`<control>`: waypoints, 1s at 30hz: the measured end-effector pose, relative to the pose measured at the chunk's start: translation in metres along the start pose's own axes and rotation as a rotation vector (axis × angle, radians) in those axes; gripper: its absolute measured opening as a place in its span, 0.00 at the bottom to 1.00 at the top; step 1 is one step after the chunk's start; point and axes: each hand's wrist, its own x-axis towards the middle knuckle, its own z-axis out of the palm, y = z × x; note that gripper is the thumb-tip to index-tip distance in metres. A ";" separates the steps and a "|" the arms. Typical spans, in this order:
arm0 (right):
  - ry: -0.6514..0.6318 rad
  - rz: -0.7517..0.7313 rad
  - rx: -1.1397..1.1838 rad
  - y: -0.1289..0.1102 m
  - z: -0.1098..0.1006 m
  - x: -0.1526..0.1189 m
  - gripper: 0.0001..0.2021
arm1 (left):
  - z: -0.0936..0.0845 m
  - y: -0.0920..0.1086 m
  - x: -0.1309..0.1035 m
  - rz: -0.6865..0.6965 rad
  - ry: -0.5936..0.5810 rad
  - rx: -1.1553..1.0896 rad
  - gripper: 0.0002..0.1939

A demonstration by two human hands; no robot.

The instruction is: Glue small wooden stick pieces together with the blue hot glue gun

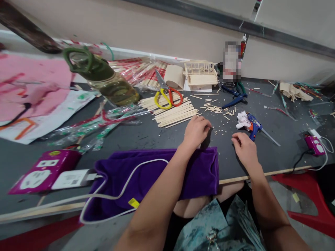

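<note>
Wooden sticks (176, 115) lay beside the left hand (195, 130), the glue gun (254, 127) beside the right hand (245, 149); both hands were curled narrow, contents not determinable.

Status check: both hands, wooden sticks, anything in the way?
Left hand beside wooden sticks, grip unclear. Right hand beside blue glue gun, grip unclear. Scissors handles over sticks. Purple cloth under left forearm.

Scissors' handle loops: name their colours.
Yellow loop and orange-red loop, clearest in the head view.
</note>
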 end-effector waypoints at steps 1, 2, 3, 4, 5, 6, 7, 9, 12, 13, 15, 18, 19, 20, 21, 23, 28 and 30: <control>-0.028 -0.010 -0.010 -0.003 0.002 0.005 0.08 | 0.000 -0.001 0.000 -0.014 0.013 -0.003 0.08; -0.057 -0.022 -0.022 -0.005 0.003 0.011 0.08 | 0.000 -0.002 0.000 -0.030 0.031 -0.008 0.07; -0.084 -0.036 -0.036 -0.008 0.005 0.016 0.08 | -0.001 -0.002 0.000 -0.051 0.055 -0.016 0.07; -0.108 -0.050 -0.048 -0.011 0.006 0.022 0.07 | -0.002 -0.002 0.000 -0.076 0.083 -0.026 0.07; -0.128 -0.059 -0.061 -0.014 0.008 0.028 0.07 | -0.003 -0.002 0.000 -0.102 0.117 -0.037 0.08; -0.145 -0.064 -0.073 -0.017 0.009 0.034 0.07 | -0.005 -0.001 0.000 -0.127 0.154 -0.052 0.08; -0.157 -0.063 -0.086 -0.021 0.011 0.041 0.07 | -0.006 -0.001 0.000 -0.148 0.194 -0.069 0.09; -0.186 -0.067 -0.113 -0.027 0.014 0.054 0.07 | -0.009 0.001 0.001 -0.189 0.276 -0.119 0.08; -0.271 -0.092 -0.182 -0.037 0.019 0.073 0.07 | -0.014 0.003 0.002 -0.271 0.399 -0.285 0.07; -0.311 -0.104 -0.214 -0.040 0.021 0.078 0.08 | -0.015 0.003 0.003 -0.310 0.440 -0.369 0.07; -0.391 -0.127 -0.281 -0.047 0.024 0.085 0.09 | -0.017 0.002 0.005 -0.380 0.526 -0.551 0.08; -0.473 -0.143 -0.369 -0.053 0.029 0.090 0.11 | -0.021 0.001 0.007 -0.436 0.654 -0.757 0.08; -0.487 -0.143 -0.392 -0.055 0.031 0.091 0.12 | -0.023 0.000 0.007 -0.443 0.686 -0.796 0.07; -0.497 -0.147 -0.409 -0.055 0.033 0.091 0.12 | -0.024 0.000 0.008 -0.450 0.708 -0.827 0.07; -0.502 -0.149 -0.421 -0.055 0.034 0.091 0.12 | -0.025 0.001 0.008 -0.456 0.721 -0.850 0.06; -0.507 -0.155 -0.428 -0.055 0.036 0.091 0.12 | -0.027 0.001 0.008 -0.462 0.730 -0.889 0.06; -0.336 -0.115 -0.244 -0.045 0.030 0.087 0.10 | -0.028 0.000 0.008 -0.461 0.729 -0.950 0.07; -0.237 -0.049 -0.108 -0.036 0.024 0.084 0.08 | -0.027 -0.001 0.008 -0.459 0.717 -0.966 0.07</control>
